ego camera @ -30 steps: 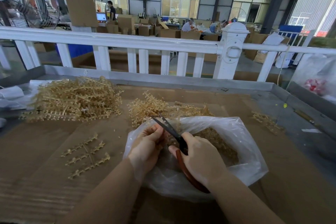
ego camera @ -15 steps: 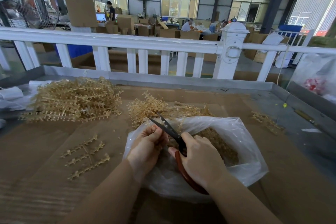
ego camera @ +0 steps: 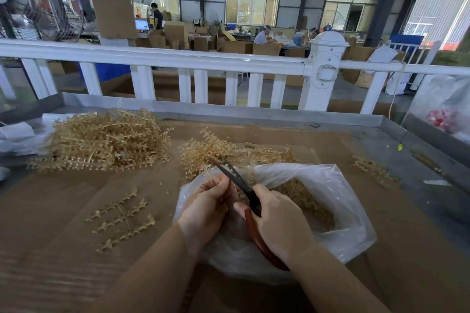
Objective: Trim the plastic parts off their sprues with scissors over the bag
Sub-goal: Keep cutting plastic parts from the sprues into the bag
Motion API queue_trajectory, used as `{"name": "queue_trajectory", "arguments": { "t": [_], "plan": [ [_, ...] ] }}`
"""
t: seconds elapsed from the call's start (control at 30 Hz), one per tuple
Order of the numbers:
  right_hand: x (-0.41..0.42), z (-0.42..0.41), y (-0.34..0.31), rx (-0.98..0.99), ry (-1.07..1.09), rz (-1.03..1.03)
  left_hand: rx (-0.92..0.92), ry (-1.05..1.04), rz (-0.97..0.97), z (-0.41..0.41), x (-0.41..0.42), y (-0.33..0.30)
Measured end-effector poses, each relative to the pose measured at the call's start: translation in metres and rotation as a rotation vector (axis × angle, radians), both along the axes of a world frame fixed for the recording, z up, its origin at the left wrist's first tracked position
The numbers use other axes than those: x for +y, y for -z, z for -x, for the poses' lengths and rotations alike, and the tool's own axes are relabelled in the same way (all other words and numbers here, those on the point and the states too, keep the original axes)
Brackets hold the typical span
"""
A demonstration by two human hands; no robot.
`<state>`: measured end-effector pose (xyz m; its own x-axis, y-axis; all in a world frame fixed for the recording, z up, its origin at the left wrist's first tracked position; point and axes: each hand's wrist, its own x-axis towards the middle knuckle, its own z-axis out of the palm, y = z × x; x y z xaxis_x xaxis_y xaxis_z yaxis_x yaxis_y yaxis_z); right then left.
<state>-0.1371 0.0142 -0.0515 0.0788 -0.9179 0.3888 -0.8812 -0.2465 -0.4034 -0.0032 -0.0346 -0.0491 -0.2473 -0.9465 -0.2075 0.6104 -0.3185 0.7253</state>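
The right hand [ego camera: 278, 221] grips red-handled scissors [ego camera: 244, 192], whose dark blades stand slightly parted and point up and away. The left hand [ego camera: 207, 207] pinches a pale amber sprue piece [ego camera: 209, 172] against the blades, directly over a clear plastic bag [ego camera: 338, 195] holding a heap of trimmed parts [ego camera: 305, 201]. Beyond the bag lies a small pile of sprues [ego camera: 206, 150]; a bigger pile [ego camera: 101, 140] sits far left. One flat sprue [ego camera: 122, 218] lies alone to the left of the bag on the cardboard-covered tabletop [ego camera: 50, 236]. A raised metal rim [ego camera: 229, 112] bounds the far edge, with a white railing [ego camera: 178, 58] behind it.
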Motion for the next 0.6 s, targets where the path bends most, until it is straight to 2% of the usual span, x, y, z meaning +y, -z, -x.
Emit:
{"name": "queue_trajectory", "arguments": {
  "t": [0.6],
  "plan": [
    [-0.0016,0.0083,-0.0008,0.153,-0.008,0.119,-0.029,-0.013,-0.012,0.0049,-0.0025,0.0026]
  ]
}}
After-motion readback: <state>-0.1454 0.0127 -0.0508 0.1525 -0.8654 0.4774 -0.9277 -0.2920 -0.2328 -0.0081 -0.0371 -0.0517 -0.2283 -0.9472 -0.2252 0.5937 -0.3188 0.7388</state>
